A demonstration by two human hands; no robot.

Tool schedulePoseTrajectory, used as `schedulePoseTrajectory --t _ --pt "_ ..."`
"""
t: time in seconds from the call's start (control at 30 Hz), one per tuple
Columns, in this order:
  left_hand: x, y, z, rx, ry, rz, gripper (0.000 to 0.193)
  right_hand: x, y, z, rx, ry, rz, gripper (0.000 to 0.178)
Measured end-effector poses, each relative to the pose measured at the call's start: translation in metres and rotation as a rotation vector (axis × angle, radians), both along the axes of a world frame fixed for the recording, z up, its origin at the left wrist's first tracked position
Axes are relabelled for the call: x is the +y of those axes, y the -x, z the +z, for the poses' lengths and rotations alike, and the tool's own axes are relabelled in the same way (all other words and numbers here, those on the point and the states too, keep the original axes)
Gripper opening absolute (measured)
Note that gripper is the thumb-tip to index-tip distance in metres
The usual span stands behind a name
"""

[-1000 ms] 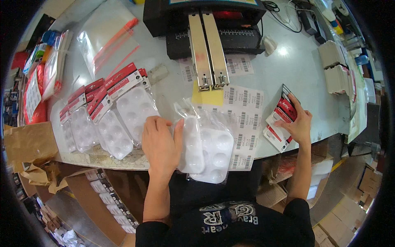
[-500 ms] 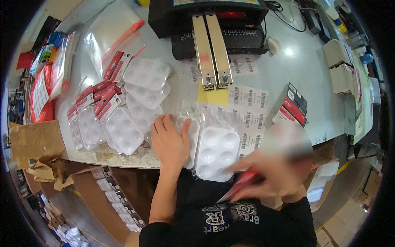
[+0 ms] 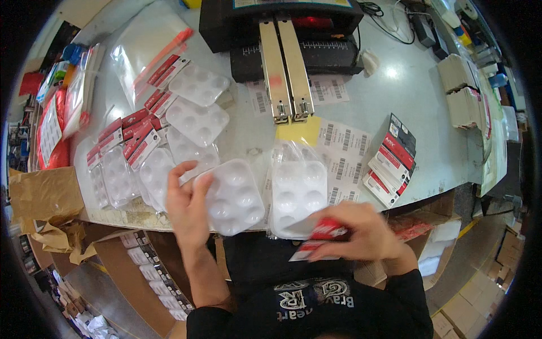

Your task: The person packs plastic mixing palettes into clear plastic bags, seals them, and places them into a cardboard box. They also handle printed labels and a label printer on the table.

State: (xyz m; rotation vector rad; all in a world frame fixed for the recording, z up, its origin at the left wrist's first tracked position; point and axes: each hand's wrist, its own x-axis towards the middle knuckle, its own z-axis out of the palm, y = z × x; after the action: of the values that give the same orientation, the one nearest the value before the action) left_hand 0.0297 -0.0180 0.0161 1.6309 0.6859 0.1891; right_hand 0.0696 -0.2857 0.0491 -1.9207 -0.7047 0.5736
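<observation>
My left hand (image 3: 189, 200) grips the left edge of a white plastic palette (image 3: 236, 198) with round wells, thumb over its rim. Beside it, at the table's front edge, a second white palette (image 3: 298, 195) lies in a clear plastic bag. My right hand (image 3: 361, 229) is closed on a red-and-white card (image 3: 324, 236), held by the near right corner of the bagged palette. More bagged palettes with red header cards (image 3: 141, 144) overlap on the left of the table. A fanned stack of red, black and white cards (image 3: 392, 161) lies at the right.
A black machine with two metal arms (image 3: 285, 73) stands at the back. Under the arms lie barcode label sheets (image 3: 345, 161) and a yellow paper (image 3: 299, 131). Clear bags (image 3: 149, 45) lie back left. Open cardboard boxes (image 3: 130, 277) stand below the table's front edge.
My left hand has moved left, and the palette by it now lies left of the bagged one, more fully exposed. My right hand has moved away from the card stack, uncovering it.
</observation>
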Motion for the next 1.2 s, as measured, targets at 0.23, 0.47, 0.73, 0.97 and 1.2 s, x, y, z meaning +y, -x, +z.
schedulePoseTrajectory --t 0.23,0.47,0.73,0.97,1.2 --pt "-0.041 0.016 0.043 0.007 0.087 -0.570 0.022 0.005 -0.025 0.037 -0.161 -0.059 -0.434 0.051" --pt "-0.066 0.010 0.020 -0.005 0.407 -0.454 0.020 0.022 -0.044 0.028 -0.128 0.168 -0.171 0.026" --pt "-0.062 0.010 0.020 0.040 0.221 -0.489 0.017 0.021 -0.043 0.014 -0.504 0.226 -0.057 0.030" --pt "-0.067 0.010 0.020 -0.007 0.025 -0.490 0.014 0.019 -0.058 0.006 -0.664 0.120 -0.096 0.033" --pt "-0.056 0.010 0.008 -0.159 0.139 -0.150 0.018 -0.003 -0.044 0.001 0.449 0.030 -0.219 0.016"
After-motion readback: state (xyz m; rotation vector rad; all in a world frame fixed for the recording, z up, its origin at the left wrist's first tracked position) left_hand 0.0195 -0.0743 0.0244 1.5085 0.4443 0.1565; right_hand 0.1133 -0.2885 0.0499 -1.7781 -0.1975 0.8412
